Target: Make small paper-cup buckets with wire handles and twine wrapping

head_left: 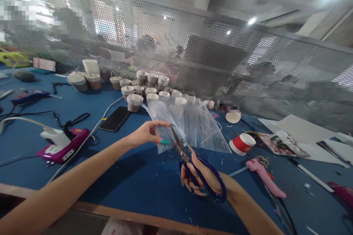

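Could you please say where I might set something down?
Mostly bare table runs along the near edge between the forearms, and between the leftmost cups and black phone. Plastic strips, red cup and pink tool crowd centre and right.

Both forearms (82,180) are bare; the left hand (147,132) wears a long, glossy teal thumbnail (165,141), and pale, pinkish clothing (122,227) shows at the lap.

Table (132,180): blue top, brown front edge
Small cups (135,102): clustered at rear
Black phone (115,118): flat, near cups
Power strip (61,155): purple, left side
Plastic strips (205,128): spread at centre
Glue gun (265,179): pink, right side
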